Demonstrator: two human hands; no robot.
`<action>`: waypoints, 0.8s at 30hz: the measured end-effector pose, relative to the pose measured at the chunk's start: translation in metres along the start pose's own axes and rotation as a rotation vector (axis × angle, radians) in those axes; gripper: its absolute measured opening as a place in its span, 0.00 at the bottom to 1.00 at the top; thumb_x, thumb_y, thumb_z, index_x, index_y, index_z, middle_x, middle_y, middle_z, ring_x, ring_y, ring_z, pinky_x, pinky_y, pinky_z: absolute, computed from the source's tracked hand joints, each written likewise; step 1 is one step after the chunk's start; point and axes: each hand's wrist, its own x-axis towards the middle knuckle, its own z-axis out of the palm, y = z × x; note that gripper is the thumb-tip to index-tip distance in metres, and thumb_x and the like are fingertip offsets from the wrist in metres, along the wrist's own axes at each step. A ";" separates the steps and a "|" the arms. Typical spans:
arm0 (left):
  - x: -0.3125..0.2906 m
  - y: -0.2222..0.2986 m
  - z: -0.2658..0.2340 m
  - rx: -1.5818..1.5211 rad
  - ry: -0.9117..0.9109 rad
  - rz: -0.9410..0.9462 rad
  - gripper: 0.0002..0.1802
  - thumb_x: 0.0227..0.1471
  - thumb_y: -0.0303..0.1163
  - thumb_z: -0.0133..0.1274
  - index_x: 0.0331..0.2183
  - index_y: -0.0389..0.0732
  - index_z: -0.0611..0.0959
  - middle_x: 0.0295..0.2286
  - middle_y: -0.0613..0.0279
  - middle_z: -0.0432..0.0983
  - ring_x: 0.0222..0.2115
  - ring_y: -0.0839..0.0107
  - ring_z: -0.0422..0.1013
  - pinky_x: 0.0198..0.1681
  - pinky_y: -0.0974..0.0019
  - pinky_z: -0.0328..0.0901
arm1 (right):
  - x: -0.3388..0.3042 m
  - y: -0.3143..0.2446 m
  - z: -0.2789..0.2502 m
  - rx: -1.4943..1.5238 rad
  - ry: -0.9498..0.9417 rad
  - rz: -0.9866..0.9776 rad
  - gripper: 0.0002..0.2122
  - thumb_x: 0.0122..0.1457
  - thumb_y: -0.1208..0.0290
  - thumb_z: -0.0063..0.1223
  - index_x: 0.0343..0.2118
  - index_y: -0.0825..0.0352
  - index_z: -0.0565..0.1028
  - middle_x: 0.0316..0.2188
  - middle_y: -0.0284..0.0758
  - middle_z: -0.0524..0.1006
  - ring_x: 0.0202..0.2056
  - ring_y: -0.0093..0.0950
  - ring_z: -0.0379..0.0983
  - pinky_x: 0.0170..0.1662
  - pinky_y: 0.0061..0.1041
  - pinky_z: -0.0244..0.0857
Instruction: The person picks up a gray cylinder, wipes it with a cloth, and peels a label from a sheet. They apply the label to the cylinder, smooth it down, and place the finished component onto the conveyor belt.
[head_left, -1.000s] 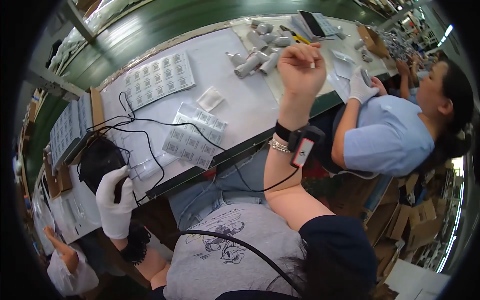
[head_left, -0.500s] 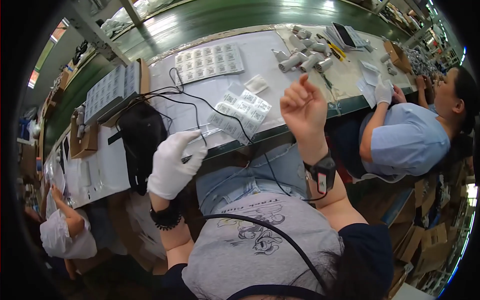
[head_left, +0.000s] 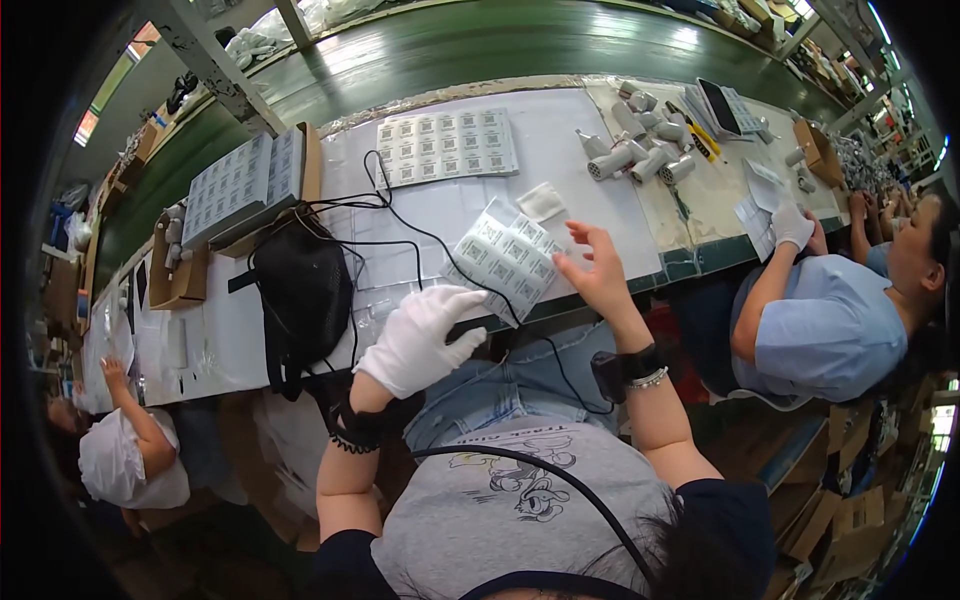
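Pale sheeting covers the green-edged bench (head_left: 575, 125), with a shiny green belt (head_left: 430, 60) running behind it; on it, close to its near edge, lies a small sheet of labels (head_left: 508, 255), with both hands now over or just beside it; the gloved left hand (head_left: 415, 340) has an empty grip, thumb and fingers parted, at the sheet's lower left; the bare right hand (head_left: 597, 272) has a loose grip, fingers spread at the sheet's right edge, though whether a fingertip touches it I cannot tell.

A moment ago the gloved hand was farther left of the sheet, and the bare one was raised well to its right with curled fingers; both have since closed in, while the sheet lies as before beside a small white packet (head_left: 541, 201).

One black cable (head_left: 422, 229) crosses the sheet; beyond it rests a larger label sheet (head_left: 445, 147); left of it are a black bag (head_left: 300, 290) and a boxed stack of labels (head_left: 230, 192); up to its right, grey cylinders (head_left: 630, 160) lie heaped near a yellow tool (head_left: 703, 143); farther right sits a co-worker (head_left: 820, 320) in light blue.
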 end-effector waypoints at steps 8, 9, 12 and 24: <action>0.036 -0.020 0.035 0.309 -0.227 0.102 0.16 0.45 0.38 0.55 0.35 0.40 0.79 0.31 0.57 0.76 0.36 0.61 0.71 0.45 0.64 0.62 | 0.010 0.010 0.012 0.159 -0.303 0.127 0.21 0.52 0.78 0.54 0.51 0.64 0.66 0.36 0.33 0.71 0.29 0.20 0.71 0.31 0.17 0.64; 0.034 -0.023 0.033 0.314 -0.226 0.095 0.16 0.45 0.38 0.55 0.35 0.40 0.79 0.31 0.57 0.76 0.36 0.61 0.71 0.45 0.64 0.62 | 0.009 0.015 0.009 0.221 -0.255 0.116 0.21 0.53 0.80 0.52 0.52 0.64 0.66 0.36 0.31 0.70 0.28 0.19 0.70 0.30 0.16 0.64; 0.022 -0.032 0.024 0.280 -0.174 -0.017 0.16 0.46 0.41 0.54 0.34 0.40 0.79 0.27 0.57 0.76 0.30 0.61 0.72 0.42 0.62 0.64 | 0.008 0.015 -0.010 0.398 -0.088 0.165 0.22 0.55 0.82 0.48 0.53 0.64 0.64 0.35 0.28 0.69 0.28 0.16 0.69 0.30 0.13 0.62; 0.045 -0.037 0.005 0.228 0.463 -0.191 0.16 0.46 0.38 0.57 0.36 0.38 0.78 0.21 0.57 0.75 0.20 0.60 0.73 0.25 0.64 0.67 | -0.010 -0.019 -0.002 0.740 -0.144 0.284 0.24 0.55 0.85 0.46 0.56 0.67 0.61 0.35 0.28 0.68 0.38 0.15 0.66 0.41 0.13 0.62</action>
